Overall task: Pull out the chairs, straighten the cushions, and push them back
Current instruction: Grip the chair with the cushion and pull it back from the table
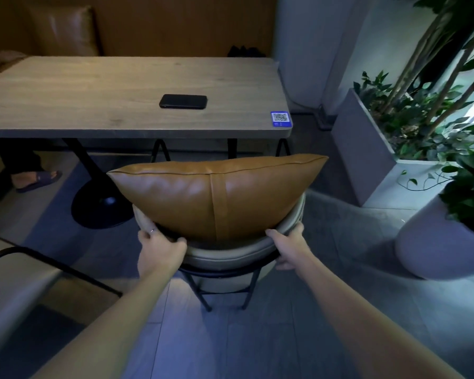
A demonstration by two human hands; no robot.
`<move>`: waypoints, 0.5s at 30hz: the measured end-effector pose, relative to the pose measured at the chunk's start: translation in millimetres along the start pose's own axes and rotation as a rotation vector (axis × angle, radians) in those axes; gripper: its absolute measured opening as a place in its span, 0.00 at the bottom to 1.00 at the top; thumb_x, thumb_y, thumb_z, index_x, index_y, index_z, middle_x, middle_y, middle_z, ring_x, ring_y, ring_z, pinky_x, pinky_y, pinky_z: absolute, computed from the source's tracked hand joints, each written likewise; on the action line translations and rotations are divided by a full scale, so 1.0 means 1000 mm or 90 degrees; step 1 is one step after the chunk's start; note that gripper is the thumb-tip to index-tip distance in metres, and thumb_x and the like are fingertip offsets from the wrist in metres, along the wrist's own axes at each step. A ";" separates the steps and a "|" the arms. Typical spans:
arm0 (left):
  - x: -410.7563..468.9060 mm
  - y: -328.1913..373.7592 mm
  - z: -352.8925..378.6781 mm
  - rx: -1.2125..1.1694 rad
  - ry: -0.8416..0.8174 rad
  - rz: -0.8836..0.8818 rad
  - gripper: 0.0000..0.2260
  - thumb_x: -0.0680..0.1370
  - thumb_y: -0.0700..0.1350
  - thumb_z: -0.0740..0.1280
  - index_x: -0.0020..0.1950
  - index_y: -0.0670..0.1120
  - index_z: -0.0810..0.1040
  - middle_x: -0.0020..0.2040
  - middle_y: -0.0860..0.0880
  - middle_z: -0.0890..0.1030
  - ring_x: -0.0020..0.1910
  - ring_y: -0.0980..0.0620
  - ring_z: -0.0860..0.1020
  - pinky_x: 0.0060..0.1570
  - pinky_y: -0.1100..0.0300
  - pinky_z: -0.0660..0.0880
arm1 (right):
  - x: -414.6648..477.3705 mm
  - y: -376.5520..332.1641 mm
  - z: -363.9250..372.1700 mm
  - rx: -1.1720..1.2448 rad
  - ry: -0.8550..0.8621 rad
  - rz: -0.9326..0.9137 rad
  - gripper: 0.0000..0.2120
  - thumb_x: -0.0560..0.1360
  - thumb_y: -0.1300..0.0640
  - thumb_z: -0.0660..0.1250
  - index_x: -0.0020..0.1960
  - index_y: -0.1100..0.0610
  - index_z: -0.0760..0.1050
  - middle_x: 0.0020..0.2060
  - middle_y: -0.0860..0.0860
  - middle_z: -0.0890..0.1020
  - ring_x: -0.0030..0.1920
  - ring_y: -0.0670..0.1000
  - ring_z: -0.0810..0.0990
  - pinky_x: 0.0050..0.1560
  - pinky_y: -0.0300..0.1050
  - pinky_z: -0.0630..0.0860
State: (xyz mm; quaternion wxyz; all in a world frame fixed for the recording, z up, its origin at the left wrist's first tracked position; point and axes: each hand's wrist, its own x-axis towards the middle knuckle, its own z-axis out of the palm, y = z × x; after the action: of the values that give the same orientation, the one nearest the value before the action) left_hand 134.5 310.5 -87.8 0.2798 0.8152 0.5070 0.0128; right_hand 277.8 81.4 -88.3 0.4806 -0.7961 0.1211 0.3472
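A chair with a curved cream backrest and black metal legs stands in front of me, facing the wooden table. A tan leather cushion stands upright inside the backrest, rising above its rim. My left hand grips the left side of the backrest rim. On the right side of the same rim, my right hand holds on with fingers wrapped under it. The seat is hidden behind the cushion and backrest.
A black phone and a blue QR sticker lie on the table. A second chair stands at my left. Grey planters with plants fill the right. A person's sandalled foot rests under the table at left.
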 end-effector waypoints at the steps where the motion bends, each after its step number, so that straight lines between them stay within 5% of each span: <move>1: -0.004 0.002 0.004 -0.003 -0.005 -0.013 0.29 0.77 0.51 0.66 0.73 0.38 0.65 0.76 0.41 0.61 0.56 0.32 0.77 0.48 0.49 0.70 | -0.001 0.000 0.000 0.025 -0.002 0.000 0.47 0.78 0.45 0.70 0.82 0.44 0.38 0.76 0.57 0.69 0.64 0.64 0.79 0.55 0.60 0.83; 15: 0.011 0.011 0.005 0.053 -0.011 -0.039 0.26 0.79 0.44 0.62 0.75 0.34 0.63 0.81 0.36 0.50 0.56 0.29 0.77 0.54 0.45 0.72 | 0.000 -0.007 0.000 0.009 -0.041 -0.001 0.51 0.80 0.49 0.67 0.80 0.49 0.26 0.77 0.56 0.66 0.69 0.63 0.73 0.59 0.61 0.82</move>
State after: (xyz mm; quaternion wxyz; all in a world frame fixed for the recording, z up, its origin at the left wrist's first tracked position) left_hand 150.9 313.9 -89.8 0.2507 0.8103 0.5292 -0.0238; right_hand 281.5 85.5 -83.7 0.4905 -0.7811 0.1075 0.3711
